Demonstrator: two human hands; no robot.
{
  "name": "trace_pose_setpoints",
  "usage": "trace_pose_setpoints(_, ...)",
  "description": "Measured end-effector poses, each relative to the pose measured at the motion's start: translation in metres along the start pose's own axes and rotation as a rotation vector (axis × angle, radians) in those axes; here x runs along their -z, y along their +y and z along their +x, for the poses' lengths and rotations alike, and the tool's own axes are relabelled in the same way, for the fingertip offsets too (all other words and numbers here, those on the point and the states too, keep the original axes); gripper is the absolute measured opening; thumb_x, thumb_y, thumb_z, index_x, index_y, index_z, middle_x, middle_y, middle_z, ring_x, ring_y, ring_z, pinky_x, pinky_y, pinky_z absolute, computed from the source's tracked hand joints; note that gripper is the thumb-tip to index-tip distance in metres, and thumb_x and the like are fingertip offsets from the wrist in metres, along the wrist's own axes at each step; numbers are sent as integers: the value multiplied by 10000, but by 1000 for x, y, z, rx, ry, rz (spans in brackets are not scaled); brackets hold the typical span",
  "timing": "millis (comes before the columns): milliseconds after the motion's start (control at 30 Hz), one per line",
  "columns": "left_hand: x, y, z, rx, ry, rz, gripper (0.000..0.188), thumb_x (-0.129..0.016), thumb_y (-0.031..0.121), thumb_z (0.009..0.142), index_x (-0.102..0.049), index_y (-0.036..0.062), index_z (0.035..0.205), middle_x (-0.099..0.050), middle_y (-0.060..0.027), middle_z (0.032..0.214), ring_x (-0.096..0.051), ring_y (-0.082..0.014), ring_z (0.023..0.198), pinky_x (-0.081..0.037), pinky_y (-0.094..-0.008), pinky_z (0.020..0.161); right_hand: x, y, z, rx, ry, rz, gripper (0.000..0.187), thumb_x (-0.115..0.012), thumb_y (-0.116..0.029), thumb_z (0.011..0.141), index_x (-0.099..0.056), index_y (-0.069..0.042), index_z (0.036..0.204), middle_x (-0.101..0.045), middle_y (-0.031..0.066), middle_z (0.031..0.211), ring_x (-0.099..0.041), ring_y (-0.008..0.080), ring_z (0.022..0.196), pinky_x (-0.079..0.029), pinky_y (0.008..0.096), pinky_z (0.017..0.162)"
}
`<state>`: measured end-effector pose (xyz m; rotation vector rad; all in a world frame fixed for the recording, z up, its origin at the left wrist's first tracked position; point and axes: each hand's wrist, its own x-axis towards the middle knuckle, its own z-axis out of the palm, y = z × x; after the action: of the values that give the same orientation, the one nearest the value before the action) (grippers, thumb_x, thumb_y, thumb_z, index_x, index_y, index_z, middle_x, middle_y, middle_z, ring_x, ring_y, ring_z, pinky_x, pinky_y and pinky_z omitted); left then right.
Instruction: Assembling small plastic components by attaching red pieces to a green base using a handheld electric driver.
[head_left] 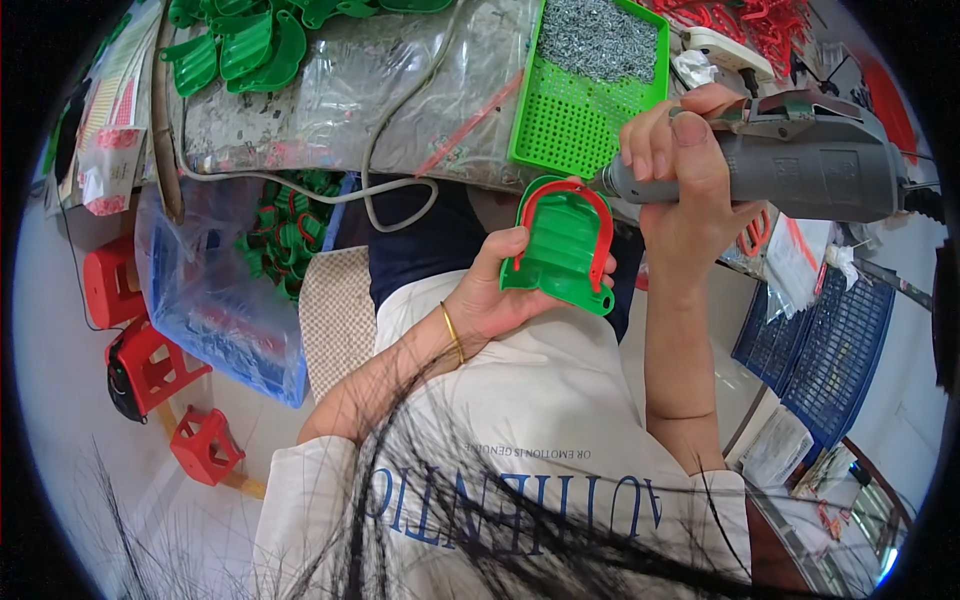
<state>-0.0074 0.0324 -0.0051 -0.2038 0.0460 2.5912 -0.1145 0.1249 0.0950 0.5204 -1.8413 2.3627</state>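
My left hand [490,295] grips a green plastic scoop-shaped part [560,240] from its lower left side. A red U-shaped plastic handle [603,235] lies around the curved upper rim of that green part. Closed around a grey electric screwdriver [800,165] is my right hand [690,165]. The tool is held level, its nose pointing left to the top right of the red handle. Whether the tip touches a screw there is too small to tell.
Small screws [600,40] fill part of a green perforated tray [570,110]. Green scoop parts [245,50] lie at the back left. A looped cable [400,100] crosses the table. Left stands a blue crate [215,340] with green and red pieces, near red stools [205,447]. A white power strip [725,52] lies at the back right.
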Motion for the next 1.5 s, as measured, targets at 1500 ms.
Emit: trace_pose_setpoints(1500,3,-9,-3,-66,17,-33,697,-531,455,817,-312,119,1388,-520,-197,1184,-553,-330,1056,-432,-461,950,45,75,55,145,78,-100,82,-602,-10,847,-541,19,891,-508,31,640,-481,110,543,-435,278,539)
